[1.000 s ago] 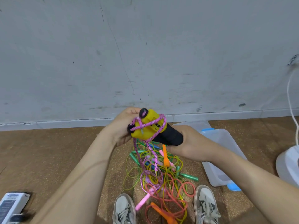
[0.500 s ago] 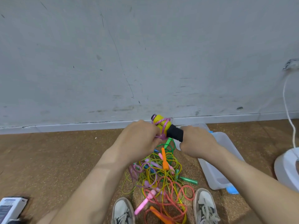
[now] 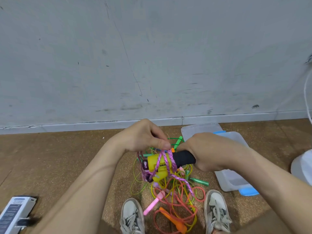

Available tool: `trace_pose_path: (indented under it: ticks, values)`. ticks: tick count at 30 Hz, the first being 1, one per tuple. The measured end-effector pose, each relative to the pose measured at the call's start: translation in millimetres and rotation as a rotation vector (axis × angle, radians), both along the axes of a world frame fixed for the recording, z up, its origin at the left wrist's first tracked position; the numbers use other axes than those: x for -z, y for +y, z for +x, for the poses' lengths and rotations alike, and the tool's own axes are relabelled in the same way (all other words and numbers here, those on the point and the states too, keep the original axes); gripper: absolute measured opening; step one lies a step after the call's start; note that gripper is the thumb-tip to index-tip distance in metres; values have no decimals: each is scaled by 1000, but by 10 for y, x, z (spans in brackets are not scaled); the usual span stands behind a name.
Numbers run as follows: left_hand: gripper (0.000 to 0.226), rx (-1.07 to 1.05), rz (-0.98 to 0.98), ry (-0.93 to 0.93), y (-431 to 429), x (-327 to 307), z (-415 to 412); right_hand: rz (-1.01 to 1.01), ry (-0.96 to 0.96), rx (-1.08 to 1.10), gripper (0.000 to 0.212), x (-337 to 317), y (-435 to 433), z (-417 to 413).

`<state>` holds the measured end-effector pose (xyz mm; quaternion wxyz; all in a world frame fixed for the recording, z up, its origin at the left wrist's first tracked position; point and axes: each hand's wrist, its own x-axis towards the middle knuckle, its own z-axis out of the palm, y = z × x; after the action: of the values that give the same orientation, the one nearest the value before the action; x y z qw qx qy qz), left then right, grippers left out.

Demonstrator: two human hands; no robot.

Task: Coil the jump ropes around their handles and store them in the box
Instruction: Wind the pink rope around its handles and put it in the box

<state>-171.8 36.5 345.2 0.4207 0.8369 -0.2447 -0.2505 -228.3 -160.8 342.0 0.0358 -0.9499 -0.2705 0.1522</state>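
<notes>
My right hand (image 3: 207, 153) grips the black end of a yellow and black jump rope handle (image 3: 159, 166), held level above the floor. A pink braided rope (image 3: 166, 163) crosses the yellow part in a few turns, and its loose end hangs down to the right. My left hand (image 3: 145, 138) pinches this rope just above the handle. Under my hands lies a tangled pile of jump ropes (image 3: 175, 196) in yellow, red, green and pink. A clear plastic box (image 3: 231, 179) with blue clips stands on the floor to the right, partly hidden by my right arm.
The box's clear lid (image 3: 200, 130) lies by the wall behind it. My two shoes (image 3: 132, 217) flank the rope pile. A white carton (image 3: 14, 211) sits at the lower left. A white rounded object (image 3: 302, 168) with a cable stands at the right edge.
Both hands have come down from the wall side toward me with the handle. The handle now lies level, and the pink rope shows more turns across its yellow part.
</notes>
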Motion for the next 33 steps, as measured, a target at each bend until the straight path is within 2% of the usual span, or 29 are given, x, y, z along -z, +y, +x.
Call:
trace_pose_path:
  ticks: [3, 6, 8, 11, 13, 15, 18, 21, 25, 33]
  values:
    - [19, -65, -110, 163, 2, -9, 11, 267, 74, 27, 24, -42, -76, 15]
    - [55, -191, -180, 268, -57, 49, -4, 546, 136, 124, 34, -68, -141, 41]
    - [70, -269, -192, 233, -95, 88, -26, 659, 186, 197, 30, -47, -163, 69]
    - [45, -255, -177, 142, -175, 180, -28, 789, 247, 407, 33, -6, -214, 139]
    - [34, -246, -72, 88, -212, 236, -31, 833, 246, 548, 29, -4, -238, 178]
    - [31, -180, 107, -147, -225, 285, -41, 761, 172, 618, 32, 20, -247, 227]
    - [21, 6, 381, -609, -235, 227, -149, 469, 26, 677, 30, 140, -238, 302]
    - [20, 49, 538, -853, -266, 138, -211, 198, -106, 619, 13, 228, -143, 288]
    - [21, 108, 594, -876, -297, 65, -216, 39, -157, 551, 24, 272, -20, 226]
    - [18, 112, 334, -767, -272, 59, -207, -189, -115, 366, 22, 298, 111, 139]
